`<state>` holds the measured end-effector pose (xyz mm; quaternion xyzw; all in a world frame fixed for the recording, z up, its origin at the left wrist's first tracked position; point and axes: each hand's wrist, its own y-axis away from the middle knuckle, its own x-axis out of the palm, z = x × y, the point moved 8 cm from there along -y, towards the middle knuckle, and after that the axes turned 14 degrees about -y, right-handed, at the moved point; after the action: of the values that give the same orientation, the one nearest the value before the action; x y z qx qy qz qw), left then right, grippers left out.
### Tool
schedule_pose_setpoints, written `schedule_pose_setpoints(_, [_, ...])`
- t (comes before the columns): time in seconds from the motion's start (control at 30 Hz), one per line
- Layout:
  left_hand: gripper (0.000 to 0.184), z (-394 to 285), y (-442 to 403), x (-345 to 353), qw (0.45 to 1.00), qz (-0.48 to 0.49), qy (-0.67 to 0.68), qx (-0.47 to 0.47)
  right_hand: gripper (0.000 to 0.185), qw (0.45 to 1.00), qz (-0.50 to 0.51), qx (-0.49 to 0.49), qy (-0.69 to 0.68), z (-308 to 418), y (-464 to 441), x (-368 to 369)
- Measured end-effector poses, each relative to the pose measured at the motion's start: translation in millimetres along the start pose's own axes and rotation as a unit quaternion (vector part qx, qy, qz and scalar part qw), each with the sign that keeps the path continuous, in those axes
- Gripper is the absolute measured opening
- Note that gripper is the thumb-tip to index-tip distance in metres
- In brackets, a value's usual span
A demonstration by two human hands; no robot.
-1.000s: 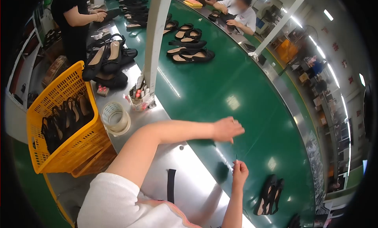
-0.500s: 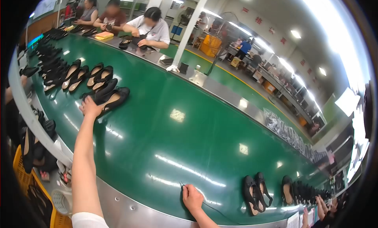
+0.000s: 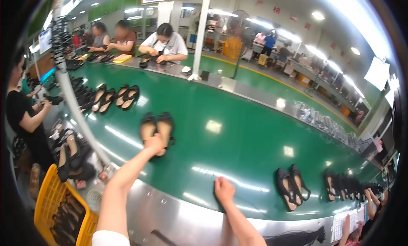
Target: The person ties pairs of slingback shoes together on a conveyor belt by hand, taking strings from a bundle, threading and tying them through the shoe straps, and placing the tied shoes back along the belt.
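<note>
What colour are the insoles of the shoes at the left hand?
Beige insoles, seen in the head view.

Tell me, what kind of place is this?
Probably a shoe factory: black slingback shoes line a long green worktop, more shoes lie in a yellow crate, and people work alongside.
</note>
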<state>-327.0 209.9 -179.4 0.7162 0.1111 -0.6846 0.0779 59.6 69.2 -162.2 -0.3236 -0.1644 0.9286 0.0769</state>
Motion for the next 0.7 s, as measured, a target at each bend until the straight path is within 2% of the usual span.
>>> schedule_pose_setpoints(0.03, [0.034,-23.0,27.4,-2.8,0.998,0.036,0.053,0.011,0.016,0.999,-0.035,-0.003,-0.031,-1.6,-0.5,-5.5])
schedule_pose_setpoints(0.07, [0.035,-55.0,66.9,-22.3,0.996,0.075,-0.002,0.056,0.015,0.995,-0.040,0.037,-0.079,-5.3,0.0,-10.7])
schedule_pose_setpoints(0.13, [0.037,-104.4,123.0,-32.3,0.988,0.087,-0.009,0.126,0.017,0.986,-0.089,0.000,-0.139,-20.2,-0.2,-16.6])
schedule_pose_setpoints(0.17, [0.034,-124.5,141.5,-27.6,0.983,0.058,0.035,0.168,0.017,0.958,-0.095,0.065,-0.262,-49.4,-1.4,-9.3])
schedule_pose_setpoints(0.2, [0.041,-141.9,154.9,-24.5,0.974,0.054,0.065,0.209,0.016,0.910,-0.103,0.127,-0.381,-73.8,0.0,-2.6])
schedule_pose_setpoints(0.27, [0.048,-164.6,179.3,-58.7,0.961,0.106,0.017,0.255,0.013,0.833,-0.136,0.248,-0.475,-89.7,20.0,-12.5])
schedule_pose_setpoints(0.3, [0.043,-169.9,176.4,-64.5,0.957,0.098,0.000,0.274,0.013,0.788,-0.146,0.304,-0.515,-86.4,32.0,-24.8])
schedule_pose_setpoints(0.33, [0.037,-170.9,163.4,-59.9,0.955,0.069,-0.029,0.288,0.011,0.776,-0.146,0.325,-0.520,-89.9,40.0,-32.4])
schedule_pose_setpoints(0.4, [0.025,-176.4,157.5,-101.4,0.952,0.009,-0.038,0.305,0.010,0.771,-0.150,0.353,-0.508,-95.6,54.2,-53.3])
schedule_pose_setpoints(0.5, [0.019,-174.9,130.6,-130.0,0.961,-0.118,0.046,0.247,0.007,0.757,-0.133,0.369,-0.523,-89.6,63.5,-81.5])
schedule_pose_setpoints(0.57, [0.016,-187.3,137.9,-144.8,0.931,-0.220,0.027,0.290,0.007,0.773,-0.118,0.377,-0.497,-88.8,67.1,-95.8])
schedule_pose_setpoints(0.63, [0.014,-192.3,147.9,-131.4,0.910,-0.249,0.007,0.332,0.012,0.793,-0.095,0.367,-0.478,-85.6,70.0,-103.5])
schedule_pose_setpoints(0.67, [0.018,-193.7,154.7,-114.1,0.911,-0.201,-0.006,0.361,0.012,0.800,-0.084,0.360,-0.472,-84.9,70.6,-104.9])
schedule_pose_setpoints(0.7, [0.023,-197.6,161.9,-86.9,0.909,-0.107,-0.081,0.394,0.012,0.807,-0.075,0.352,-0.467,-83.3,71.0,-105.8])
